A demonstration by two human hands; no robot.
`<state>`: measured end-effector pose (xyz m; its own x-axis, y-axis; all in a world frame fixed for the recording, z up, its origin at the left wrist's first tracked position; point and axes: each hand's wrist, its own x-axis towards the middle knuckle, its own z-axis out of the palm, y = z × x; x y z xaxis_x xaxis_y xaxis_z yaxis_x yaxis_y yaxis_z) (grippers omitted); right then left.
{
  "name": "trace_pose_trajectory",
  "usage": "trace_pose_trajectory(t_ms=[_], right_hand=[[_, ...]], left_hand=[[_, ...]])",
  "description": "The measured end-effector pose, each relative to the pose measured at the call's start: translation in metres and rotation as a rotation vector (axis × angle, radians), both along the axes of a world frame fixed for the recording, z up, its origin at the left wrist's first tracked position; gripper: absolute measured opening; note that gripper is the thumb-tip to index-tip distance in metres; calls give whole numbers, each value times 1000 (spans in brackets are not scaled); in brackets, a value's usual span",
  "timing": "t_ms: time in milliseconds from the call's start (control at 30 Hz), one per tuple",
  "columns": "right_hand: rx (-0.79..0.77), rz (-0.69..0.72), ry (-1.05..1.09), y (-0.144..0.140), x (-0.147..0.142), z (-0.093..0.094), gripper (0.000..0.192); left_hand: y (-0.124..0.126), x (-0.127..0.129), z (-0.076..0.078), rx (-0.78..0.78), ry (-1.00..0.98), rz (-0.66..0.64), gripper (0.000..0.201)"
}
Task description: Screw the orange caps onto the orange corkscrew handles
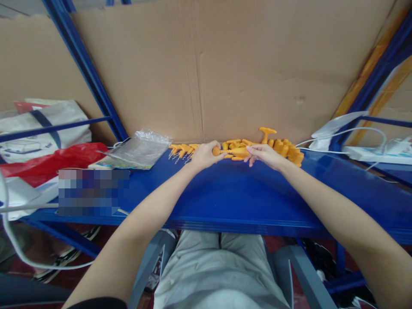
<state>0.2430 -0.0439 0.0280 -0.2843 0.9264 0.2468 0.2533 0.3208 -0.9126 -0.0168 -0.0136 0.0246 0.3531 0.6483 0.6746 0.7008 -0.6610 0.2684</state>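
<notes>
My left hand (pixel 202 155) and my right hand (pixel 262 153) meet at the far side of a blue shelf (pixel 225 197), both closed on one orange plastic part (pixel 231 151) with a round knob at its left end. A row of similar orange plastic parts (pixel 285 148) lies along the cardboard wall behind the hands, one standing upright with a T-shaped top (pixel 266 133). More orange pieces (pixel 182 149) lie to the left, with small metal springs (pixel 178 157) in front of them.
A clear plastic bag (pixel 138 150) lies left of the parts, next to a red bag (pixel 48 163) and a white bag (pixel 38 128). A white power strip (pixel 370 153) with cables sits at the right. Cardboard (pixel 225 64) backs the shelf between blue posts.
</notes>
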Motion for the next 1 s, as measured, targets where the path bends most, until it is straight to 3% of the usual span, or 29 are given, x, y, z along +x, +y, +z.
trace_pose_trajectory(t_ms=[200, 367, 500, 567, 800, 1000], right_hand=[[-58, -9, 4, -3, -5, 2, 56], [-92, 6, -36, -3, -6, 3, 59], [-40, 48, -34, 0, -1, 1, 47], [-13, 61, -26, 1, 0, 0, 51], [-34, 17, -37, -3, -2, 1, 46], [-126, -52, -37, -5, -9, 2, 59]], left_hand=[[0, 0, -1, 15, -10, -23, 29], [-1, 1, 2, -61, -64, -39, 28], [0, 0, 2, -117, -90, -63, 27], [0, -1, 1, -120, -86, -71, 26], [-1, -1, 1, -12, 1, 0, 27], [-4, 2, 1, 49, 22, -22, 29]])
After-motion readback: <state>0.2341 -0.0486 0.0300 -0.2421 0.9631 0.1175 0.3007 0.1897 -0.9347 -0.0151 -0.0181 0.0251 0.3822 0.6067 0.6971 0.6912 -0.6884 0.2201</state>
